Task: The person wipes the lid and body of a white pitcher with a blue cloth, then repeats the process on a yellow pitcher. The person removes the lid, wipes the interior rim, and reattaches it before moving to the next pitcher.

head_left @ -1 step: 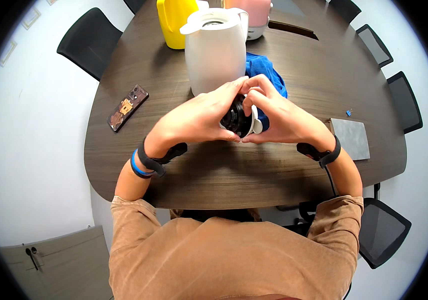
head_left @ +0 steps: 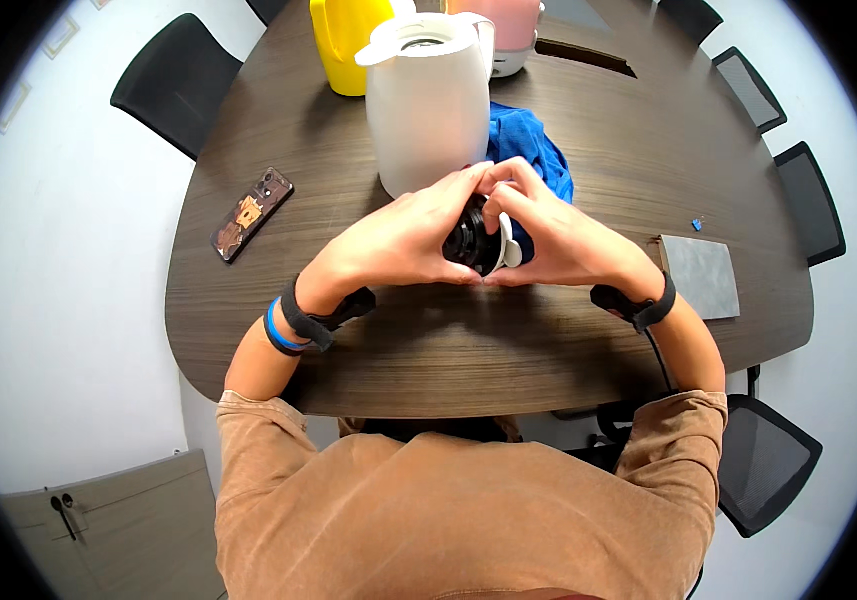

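Observation:
My left hand [head_left: 411,236] and my right hand [head_left: 571,236] are closed round a black-and-white jug lid [head_left: 467,238] from both sides. Its black ribbed side faces left, and a white rim with a small tab shows on the right. The fingertips and thumbs of both hands nearly meet around it. Just behind them stands a white vacuum jug [head_left: 429,120], upright, its top uncovered. A blue cloth [head_left: 534,145] lies crumpled at the jug's right, partly hidden by my right hand.
A yellow jug [head_left: 341,55] and a pink-and-white appliance [head_left: 504,35] stand farther back. A phone [head_left: 253,215] lies at left, a grey notebook [head_left: 701,278] and a tiny blue piece [head_left: 698,224] at right. Black chairs [head_left: 177,85] surround the wooden table [head_left: 429,370].

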A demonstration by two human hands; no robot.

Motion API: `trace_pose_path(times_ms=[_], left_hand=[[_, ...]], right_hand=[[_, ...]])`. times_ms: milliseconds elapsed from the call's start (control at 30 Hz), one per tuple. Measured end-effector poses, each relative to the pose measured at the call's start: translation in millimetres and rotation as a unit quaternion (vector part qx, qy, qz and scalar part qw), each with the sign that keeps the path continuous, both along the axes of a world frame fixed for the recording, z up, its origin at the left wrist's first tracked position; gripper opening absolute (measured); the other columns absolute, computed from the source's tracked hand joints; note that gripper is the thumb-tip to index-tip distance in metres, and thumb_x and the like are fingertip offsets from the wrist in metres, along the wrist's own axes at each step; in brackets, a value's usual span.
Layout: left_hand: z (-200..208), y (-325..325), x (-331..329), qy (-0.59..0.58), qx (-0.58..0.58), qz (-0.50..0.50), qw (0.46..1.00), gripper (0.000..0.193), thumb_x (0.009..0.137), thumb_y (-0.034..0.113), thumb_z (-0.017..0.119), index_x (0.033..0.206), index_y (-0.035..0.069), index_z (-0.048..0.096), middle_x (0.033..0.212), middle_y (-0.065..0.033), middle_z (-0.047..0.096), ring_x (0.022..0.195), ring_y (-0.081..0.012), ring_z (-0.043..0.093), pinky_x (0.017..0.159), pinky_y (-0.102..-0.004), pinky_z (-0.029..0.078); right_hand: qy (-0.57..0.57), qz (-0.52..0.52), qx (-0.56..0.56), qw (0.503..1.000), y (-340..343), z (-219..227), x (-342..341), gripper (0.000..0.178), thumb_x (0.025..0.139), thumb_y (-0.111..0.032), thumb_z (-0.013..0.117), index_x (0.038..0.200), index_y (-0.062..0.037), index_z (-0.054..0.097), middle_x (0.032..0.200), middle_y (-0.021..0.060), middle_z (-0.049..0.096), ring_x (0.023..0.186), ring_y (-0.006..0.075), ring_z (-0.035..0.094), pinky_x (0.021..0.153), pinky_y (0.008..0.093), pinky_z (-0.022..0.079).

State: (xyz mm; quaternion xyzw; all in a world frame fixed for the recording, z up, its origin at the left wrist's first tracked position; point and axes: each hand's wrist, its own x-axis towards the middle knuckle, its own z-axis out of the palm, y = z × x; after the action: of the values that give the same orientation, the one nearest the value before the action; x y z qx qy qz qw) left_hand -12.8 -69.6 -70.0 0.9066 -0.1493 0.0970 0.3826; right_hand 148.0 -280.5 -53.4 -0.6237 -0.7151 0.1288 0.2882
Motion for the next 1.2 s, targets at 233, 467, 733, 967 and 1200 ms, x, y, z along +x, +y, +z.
trace_pose_path(times_ms=[233, 467, 733, 967, 1200], left_hand=[[-22.4, 2.0, 5.6, 0.081, 0.070, 0.069, 0.992, 0.095, 0.085, 0.030, 0.098, 0.161, 0.004, 0.046, 0.143, -0.0284, 0.070, 0.131, -0.0482, 0.069, 0.111, -0.0518, 0.057], [-10.8, 4.8, 5.1, 0.176, 0.156, 0.058, 0.970, 0.085, 0.084, 0.032, 0.098, 0.153, 0.007, 0.055, 0.138, -0.0224, 0.073, 0.123, -0.0438, 0.073, 0.104, -0.0519, 0.059], [-24.4, 18.5, 4.2, 0.154, 0.142, 0.043, 0.977, 0.087, 0.081, 0.030, 0.100, 0.154, 0.008, 0.059, 0.146, -0.0162, 0.069, 0.133, -0.0410, 0.068, 0.110, -0.0500, 0.057], [-26.9, 36.2, 1.2, 0.141, 0.149, -0.035, 0.978, 0.100, 0.076, 0.024, 0.101, 0.162, 0.009, 0.053, 0.154, -0.0165, 0.061, 0.142, -0.0416, 0.061, 0.113, -0.0501, 0.056], [-24.8, 39.1, -8.4, 0.153, 0.063, -0.014, 0.986, 0.105, 0.076, 0.020, 0.100, 0.166, 0.009, 0.048, 0.156, -0.0222, 0.057, 0.138, -0.0470, 0.063, 0.114, -0.0519, 0.055]], right_hand=[[-0.180, -0.076, 0.019, 0.981, -6.6, -19.0, 47.7, 0.100, 0.074, -0.030, 0.106, 0.160, -0.0207, 0.056, 0.168, 0.0203, 0.047, 0.159, 0.0507, 0.045, 0.128, 0.0574, 0.047], [-0.187, -0.103, -0.133, 0.968, -5.1, -39.9, 69.7, 0.098, 0.075, -0.020, 0.103, 0.162, -0.0250, 0.056, 0.161, 0.0194, 0.052, 0.141, 0.0481, 0.056, 0.115, 0.0554, 0.058], [-0.197, -0.028, -0.190, 0.961, 4.7, -7.6, 64.2, 0.073, 0.076, -0.016, 0.093, 0.143, -0.0165, 0.066, 0.131, 0.0061, 0.067, 0.114, 0.0360, 0.063, 0.099, 0.0481, 0.061], [-0.216, -0.035, -0.143, 0.965, -3.2, 16.2, 49.6, 0.050, 0.077, -0.027, 0.089, 0.122, -0.0118, 0.075, 0.116, 0.0070, 0.070, 0.110, 0.0350, 0.065, 0.092, 0.0473, 0.061], [-0.225, 0.014, -0.034, 0.974, 6.3, 34.9, 20.4, 0.054, 0.073, -0.038, 0.095, 0.115, -0.0128, 0.073, 0.106, 0.0058, 0.068, 0.106, 0.0305, 0.067, 0.094, 0.0460, 0.054]])
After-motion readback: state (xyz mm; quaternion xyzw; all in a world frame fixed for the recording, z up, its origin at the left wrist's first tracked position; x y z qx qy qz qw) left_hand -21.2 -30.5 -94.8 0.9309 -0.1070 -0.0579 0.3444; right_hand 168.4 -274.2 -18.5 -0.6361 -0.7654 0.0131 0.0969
